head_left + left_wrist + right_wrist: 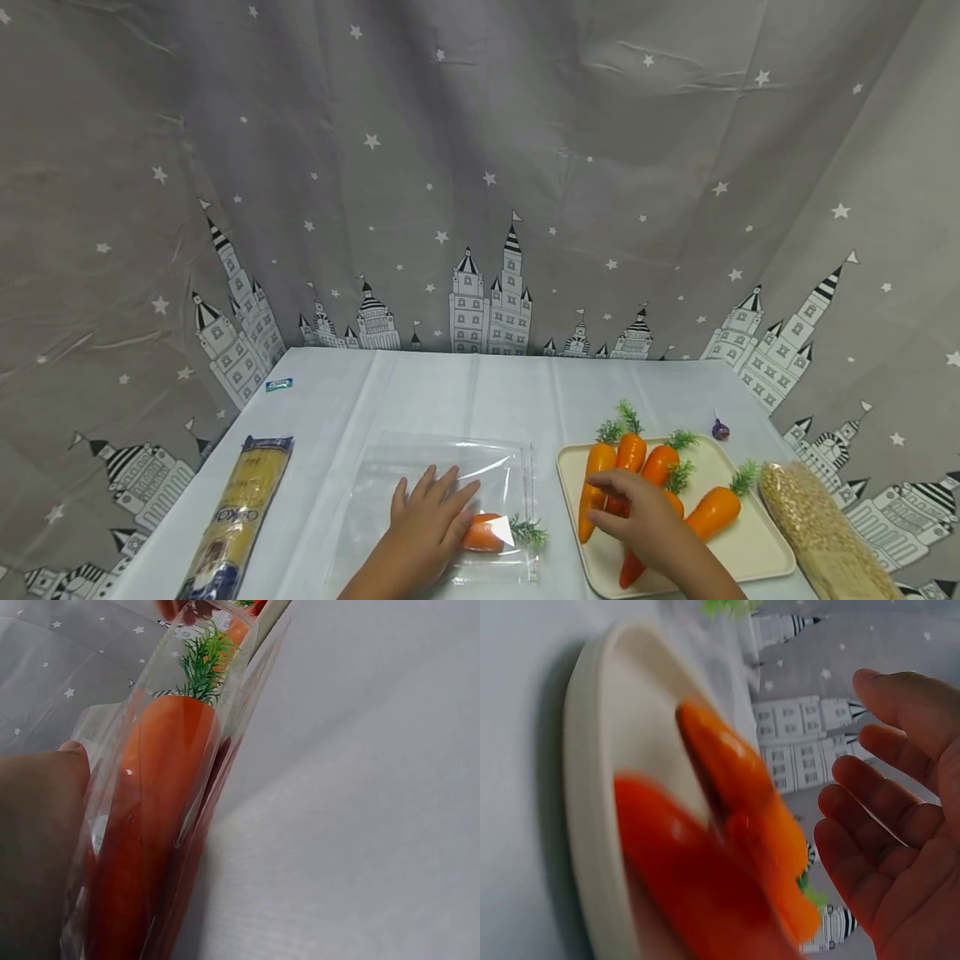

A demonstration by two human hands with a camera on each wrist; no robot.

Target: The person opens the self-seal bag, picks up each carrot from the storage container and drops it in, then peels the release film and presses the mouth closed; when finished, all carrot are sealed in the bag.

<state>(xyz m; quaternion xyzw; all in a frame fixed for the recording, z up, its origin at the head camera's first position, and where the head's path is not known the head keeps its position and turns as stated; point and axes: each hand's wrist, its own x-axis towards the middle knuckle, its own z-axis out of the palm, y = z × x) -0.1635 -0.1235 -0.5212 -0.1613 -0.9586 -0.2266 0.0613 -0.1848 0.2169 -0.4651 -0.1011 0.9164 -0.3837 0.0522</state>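
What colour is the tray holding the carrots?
Cream; the tray shows best in the head view.

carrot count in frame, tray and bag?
6. One lies in the clear bag under the left hand: carrot. Five on the tray, the right hand over them. More may be hidden beneath.

Table w/ a white cloth is carrying everything. Lying directly on it, left to right: yellow pasta pack near the left edge, clear plastic bag mid-front w/ a carrot inside, cream tray of carrots just right of the bag, grain packet sitting beside the tray at the right edge. Small purple item is resting behind the tray; blue label is lying at the back-left corner.
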